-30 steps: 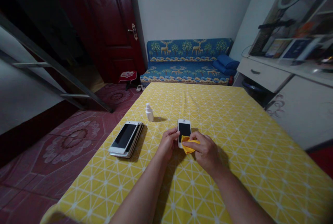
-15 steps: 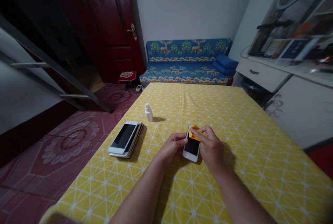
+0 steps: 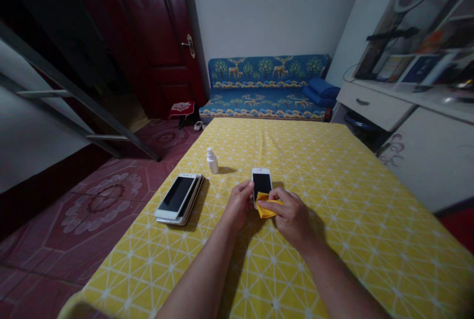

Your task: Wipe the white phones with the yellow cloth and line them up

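A white smartphone (image 3: 262, 180) with a dark screen is held just above the table's middle. My left hand (image 3: 239, 203) grips it by its left edge, thumb on the front. In my right hand (image 3: 292, 213) is a folded yellow cloth (image 3: 265, 206), pressed by the fingers against the lower end of the phone. That lower end is hidden under the cloth. To the left lies a stack of phones (image 3: 179, 198), the top one white with a black screen. Behind the stack stands a small white bottle (image 3: 212, 162), upright.
A yellow patterned cloth covers the table (image 3: 314, 151). Beyond its far edge is a blue sofa (image 3: 266, 94). A metal ladder (image 3: 77, 97) and a red door (image 3: 155, 37) are at the left; a white cabinet (image 3: 425, 146) stands at the right.
The yellow cloth has moved from the phone's upper end to its lower end. My right hand has come nearer to me, and the phone has shifted slightly left and away.
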Demonstrator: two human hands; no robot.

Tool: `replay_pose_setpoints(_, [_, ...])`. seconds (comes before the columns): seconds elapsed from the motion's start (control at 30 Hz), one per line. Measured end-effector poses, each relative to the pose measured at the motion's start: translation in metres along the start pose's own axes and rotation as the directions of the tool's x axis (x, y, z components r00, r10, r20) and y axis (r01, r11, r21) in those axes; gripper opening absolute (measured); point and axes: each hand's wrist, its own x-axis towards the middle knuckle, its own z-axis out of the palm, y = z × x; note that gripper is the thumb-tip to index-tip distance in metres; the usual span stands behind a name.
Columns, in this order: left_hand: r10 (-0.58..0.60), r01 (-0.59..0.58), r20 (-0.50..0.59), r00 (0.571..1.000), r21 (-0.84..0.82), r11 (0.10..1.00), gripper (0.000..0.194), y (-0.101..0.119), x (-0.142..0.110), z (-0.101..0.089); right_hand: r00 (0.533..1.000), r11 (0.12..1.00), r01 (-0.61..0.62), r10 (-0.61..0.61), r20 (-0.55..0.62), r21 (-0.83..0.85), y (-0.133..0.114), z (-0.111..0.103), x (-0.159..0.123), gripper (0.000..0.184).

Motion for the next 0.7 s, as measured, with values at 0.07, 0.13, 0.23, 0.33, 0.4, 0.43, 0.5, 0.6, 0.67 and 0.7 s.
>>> replay_pose_setpoints(0.07, [0.035,-0.035,-0.053,0.998,0.001,0.999,0.037,0.0005,0.0019,-0.0017,1.0,1.0,0.006,-0.006,-0.014,0.015,-0.0005,-0.0015,0.0008,0.048])
replay_pose_setpoints(0.13, [0.055,-0.058,-0.096,0.994,-0.027,0.998,0.037,0.0001,0.0039,-0.0033,0.999,0.999,0.003,-0.001,-0.048,0.039,0.0005,-0.0018,0.0008,0.048])
replay_pose_setpoints(0.23, [0.061,-0.072,-0.118,0.991,-0.089,0.993,0.031,-0.0006,0.0058,-0.0037,0.993,0.992,-0.004,0.018,-0.116,0.126,0.0019,-0.0003,-0.0005,0.053])
replay_pose_setpoints(0.33, [0.044,-0.057,-0.095,0.995,-0.138,0.989,0.028,-0.0004,0.005,-0.0016,0.985,0.971,0.023,0.019,-0.174,0.237,0.0002,0.0016,-0.0013,0.058])
replay_pose_setpoints(0.4, [0.036,-0.047,-0.067,0.997,-0.167,0.985,0.029,-0.0004,0.0035,0.0005,0.98,0.957,0.054,0.005,-0.2,0.286,-0.0024,0.002,-0.001,0.059])
replay_pose_setpoints(0.43, [0.032,-0.041,-0.052,0.998,-0.179,0.983,0.03,-0.0006,0.0027,0.0015,0.978,0.951,0.068,-0.003,-0.21,0.301,-0.0038,0.0021,-0.0006,0.06])
replay_pose_setpoints(0.5, [0.003,-0.006,-0.014,1.0,-0.187,0.982,0.032,-0.0017,0.0013,0.0032,0.974,0.946,0.086,-0.014,-0.226,0.311,-0.0059,0.002,0.0002,0.06])
replay_pose_setpoints(0.6, [-0.068,0.073,0.039,0.997,-0.161,0.984,0.033,-0.0044,0.0002,0.005,0.97,0.95,0.079,-0.003,-0.245,0.302,-0.0058,0.0026,0.0008,0.061])
replay_pose_setpoints(0.67, [-0.097,0.106,0.076,0.992,-0.131,0.986,0.033,-0.0058,-0.0005,0.0056,0.965,0.952,0.055,0.027,-0.263,0.301,-0.0028,0.0033,0.0004,0.061])
replay_pose_setpoints(0.7, [-0.104,0.115,0.099,0.99,-0.114,0.987,0.034,-0.0062,-0.001,0.0058,0.962,0.952,0.04,0.046,-0.27,0.304,-0.0006,0.0035,0.0,0.062])
